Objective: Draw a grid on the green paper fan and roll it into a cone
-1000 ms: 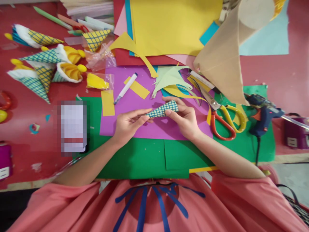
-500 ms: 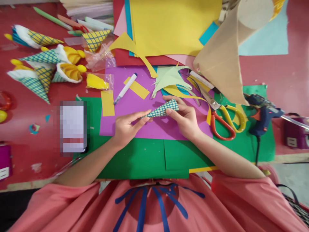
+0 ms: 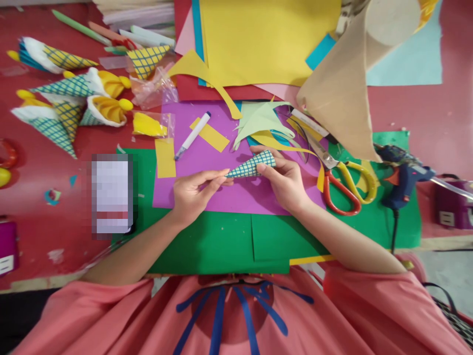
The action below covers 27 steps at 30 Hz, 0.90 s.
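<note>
Purple sheet (image 3: 238, 199) beneath, left fingers (image 3: 213, 175) closed on cone's (image 3: 246, 168) tip, right fingers (image 3: 269, 173) around base.

No word, brand or number can be read. Dark marks on the white label (image 3: 5, 265) of the left purple box (image 3: 8, 236) and the pale label (image 3: 447, 218) of the right purple box (image 3: 453, 201) cannot be made out; the pale panel (image 3: 111, 185) is blurred into blocks.

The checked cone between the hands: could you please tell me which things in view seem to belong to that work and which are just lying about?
Likely part of the job:
- checked cone, in left hand and right hand
- scissors
- glue gun

Seemingly just lying about:
- blue triangular scrap
- purple box, far right
</note>
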{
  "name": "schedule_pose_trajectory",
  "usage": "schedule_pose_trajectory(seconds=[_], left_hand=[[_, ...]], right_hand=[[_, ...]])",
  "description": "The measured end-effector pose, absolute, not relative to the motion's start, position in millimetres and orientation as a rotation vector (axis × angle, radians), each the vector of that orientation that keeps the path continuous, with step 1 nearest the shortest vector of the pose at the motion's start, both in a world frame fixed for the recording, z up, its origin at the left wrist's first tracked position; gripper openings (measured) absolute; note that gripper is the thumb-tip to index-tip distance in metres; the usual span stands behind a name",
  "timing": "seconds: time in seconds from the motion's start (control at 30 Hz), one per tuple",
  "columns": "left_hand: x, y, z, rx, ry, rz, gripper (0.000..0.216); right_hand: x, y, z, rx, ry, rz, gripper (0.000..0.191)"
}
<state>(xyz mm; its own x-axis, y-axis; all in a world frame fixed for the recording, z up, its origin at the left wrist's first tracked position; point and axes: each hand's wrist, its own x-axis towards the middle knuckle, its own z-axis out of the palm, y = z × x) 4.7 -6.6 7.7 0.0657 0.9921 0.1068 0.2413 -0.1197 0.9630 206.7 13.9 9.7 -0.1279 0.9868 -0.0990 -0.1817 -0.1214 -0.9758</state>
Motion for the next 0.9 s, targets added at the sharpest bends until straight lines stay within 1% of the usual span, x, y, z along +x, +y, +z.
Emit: schedule_pose_trajectory(seconds=[0.23,0.4,0.57,0.63,0.7,0.8,0.9], left_hand=[[4.3,-6.3,6.2,1.51,1.286,1.193,0.017],[4.1,-9.4,5.8,1.538,1.265,1.176,0.014],[3.0,-3.8,12.1,1.357,1.065,0.953,0.032],[4.2,0.3,14.7,1.281,1.036,0.901,0.029],[6.3,2.5,15.4,1.222,0.978,0.789,0.035],[9.2,0.0,12.6,1.23,0.968,0.74,0.048],[11.3,-5.6,8.6,1.31,1.032,0.802,0.054]], right_hand=[[208.5,15.4,5.5,-1.071,-1.065,1.47,0.012],[209.8,16.9,2.9,-1.064,-1.076,1.443,0.01],[218.0,24.3,12.2,-1.039,-1.222,1.463,0.012],[220.9,26.9,17.4,-1.014,-1.327,1.519,0.011],[221.5,27.5,20.7,-0.998,-1.377,1.565,0.011],[217.7,23.9,20.4,-1.025,-1.271,1.575,0.011],[210.4,16.8,17.2,-1.065,-1.048,1.609,0.013]])
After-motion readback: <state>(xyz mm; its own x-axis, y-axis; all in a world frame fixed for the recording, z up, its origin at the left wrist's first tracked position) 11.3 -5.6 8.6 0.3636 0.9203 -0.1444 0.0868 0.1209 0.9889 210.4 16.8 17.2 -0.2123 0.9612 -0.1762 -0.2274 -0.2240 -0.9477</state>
